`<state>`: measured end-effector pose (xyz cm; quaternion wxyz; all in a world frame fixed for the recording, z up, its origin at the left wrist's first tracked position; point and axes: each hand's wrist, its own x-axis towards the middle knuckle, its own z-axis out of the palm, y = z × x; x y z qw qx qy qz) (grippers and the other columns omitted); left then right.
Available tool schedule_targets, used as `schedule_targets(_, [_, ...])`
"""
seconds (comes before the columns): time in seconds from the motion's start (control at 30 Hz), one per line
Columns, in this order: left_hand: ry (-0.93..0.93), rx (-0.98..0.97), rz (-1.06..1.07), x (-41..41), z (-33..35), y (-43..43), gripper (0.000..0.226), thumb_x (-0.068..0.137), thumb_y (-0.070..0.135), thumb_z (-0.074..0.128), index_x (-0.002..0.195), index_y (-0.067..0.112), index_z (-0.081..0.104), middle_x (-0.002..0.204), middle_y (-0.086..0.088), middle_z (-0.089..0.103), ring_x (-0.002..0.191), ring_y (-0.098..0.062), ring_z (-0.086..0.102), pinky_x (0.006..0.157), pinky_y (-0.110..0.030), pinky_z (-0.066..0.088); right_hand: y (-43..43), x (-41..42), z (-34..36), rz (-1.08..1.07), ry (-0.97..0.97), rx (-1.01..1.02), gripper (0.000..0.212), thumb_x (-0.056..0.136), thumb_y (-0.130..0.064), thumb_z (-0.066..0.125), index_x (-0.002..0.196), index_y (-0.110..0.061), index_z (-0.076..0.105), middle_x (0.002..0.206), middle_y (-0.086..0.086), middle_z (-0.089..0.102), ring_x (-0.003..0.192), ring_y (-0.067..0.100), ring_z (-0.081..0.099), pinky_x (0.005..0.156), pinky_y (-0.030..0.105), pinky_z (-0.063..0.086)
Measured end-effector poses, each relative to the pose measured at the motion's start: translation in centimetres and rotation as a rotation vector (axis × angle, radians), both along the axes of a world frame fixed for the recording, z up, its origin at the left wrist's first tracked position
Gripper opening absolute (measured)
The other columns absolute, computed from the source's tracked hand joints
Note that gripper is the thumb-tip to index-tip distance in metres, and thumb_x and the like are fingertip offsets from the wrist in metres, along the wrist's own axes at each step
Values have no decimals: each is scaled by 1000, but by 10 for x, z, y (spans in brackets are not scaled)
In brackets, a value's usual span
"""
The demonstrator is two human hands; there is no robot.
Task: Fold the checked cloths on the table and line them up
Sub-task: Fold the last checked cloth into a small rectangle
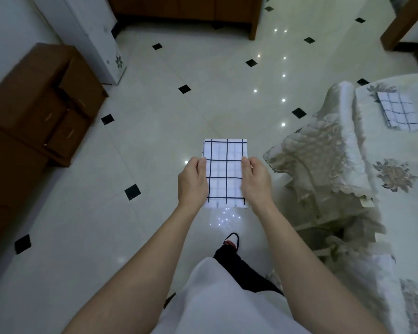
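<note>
Head view: folded checked cloth [225, 173] held in air over floor, well left of table [396, 150]; left hand [193, 183] and right hand [255, 182] each pinch one side edge, thumbs on top. Another folded cloth [397, 113] already on table. Risks, as judgement: loose pinch lets layers slip open; careless set-down breaks line with other cloth

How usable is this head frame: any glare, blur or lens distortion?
Head view: ceiling lights glare as bright dots on the glossy floor; the wide lens bends the brown cabinet and the table edge; edges look soft, but the checked cloth held by both hands stays sharp.
</note>
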<state>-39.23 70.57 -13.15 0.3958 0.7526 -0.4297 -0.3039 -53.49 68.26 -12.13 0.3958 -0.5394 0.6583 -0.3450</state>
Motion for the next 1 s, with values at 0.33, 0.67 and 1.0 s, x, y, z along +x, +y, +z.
schedule_targets(0.33, [-15,-5,-87,-21,13,-186,38,104,32,44,80,5,50,72,-11,57,64,-15,42,54,-24,33,-175,-23,18,-106,30,-38,33,105,-33,40,90,-8,56,77,1,60,68,11,51,60,24,39])
schedule_targets(0.67, [-20,-16,-262,-26,-3,-363,39,105,31,45,69,14,41,60,4,43,55,-10,34,50,-20,31,-325,-32,-1,-218,62,-14,36,106,-33,40,87,-5,53,69,3,53,61,13,43,53,21,34])
schedule_targets(1.0, [29,-22,-476,-25,4,-579,36,105,33,43,74,15,45,63,6,47,55,-8,38,51,-22,31,-514,-23,13,-433,115,-13,34,105,-32,40,84,-9,51,70,-5,53,63,8,46,53,19,34])
